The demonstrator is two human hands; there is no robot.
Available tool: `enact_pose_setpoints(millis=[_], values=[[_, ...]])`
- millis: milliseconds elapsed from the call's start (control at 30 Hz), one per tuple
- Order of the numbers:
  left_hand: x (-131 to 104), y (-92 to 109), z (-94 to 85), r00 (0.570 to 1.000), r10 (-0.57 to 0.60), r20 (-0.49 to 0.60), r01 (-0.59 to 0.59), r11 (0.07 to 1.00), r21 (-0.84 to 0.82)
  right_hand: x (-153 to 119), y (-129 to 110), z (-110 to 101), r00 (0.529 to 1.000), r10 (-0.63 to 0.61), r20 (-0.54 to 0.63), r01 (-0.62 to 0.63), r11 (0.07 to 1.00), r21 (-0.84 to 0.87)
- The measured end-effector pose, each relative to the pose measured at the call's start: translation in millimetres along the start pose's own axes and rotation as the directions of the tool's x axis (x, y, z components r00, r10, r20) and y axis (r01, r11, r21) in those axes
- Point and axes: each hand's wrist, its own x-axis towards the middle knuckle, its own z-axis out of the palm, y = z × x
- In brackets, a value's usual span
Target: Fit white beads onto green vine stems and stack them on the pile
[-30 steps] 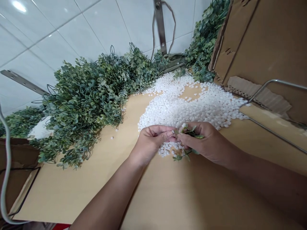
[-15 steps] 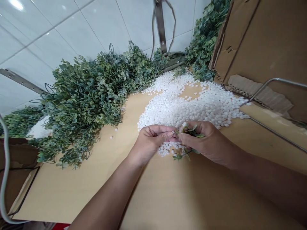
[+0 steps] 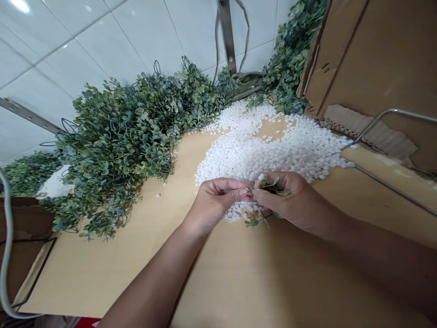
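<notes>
Over the near edge of a pile of small white flower-like pieces (image 3: pixel 262 155), my two hands meet at the fingertips. My right hand (image 3: pixel 290 196) is closed on a sprig of artificial green leaves (image 3: pixel 273 187); one white piece (image 3: pixel 262 177) shows on it, and a few leaves hang below the fingers. My left hand (image 3: pixel 218 198) pinches thumb against forefinger at the sprig's tip. Something small and whitish shows between those fingertips, apparently one of the white pieces, mostly covered by them.
A large heap of artificial leaf sprigs (image 3: pixel 126 132) lies at the left, against the tiled wall (image 3: pixel 136 36). More greenery (image 3: pixel 290 54) stands at the back right beside a cardboard box (image 3: pixel 382 59). A bent metal rod (image 3: pixel 378 118) reaches over the wooden tabletop (image 3: pixel 232 273) on the right.
Hardly anything differs. Both hands keep the same pinch at the sprig's tip, and the whole view has shifted very slightly.
</notes>
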Motion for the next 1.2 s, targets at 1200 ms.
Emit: enact_pose_setpoints(millis=[1200], values=[[6.5, -4.8, -1.5, 1.0, -0.008, -0.022, 0.01, 0.997, 0.081, 7.0, 8.9, 2.9, 1.0, 0.021, 0.008, -0.023, 0.983, 0.184]])
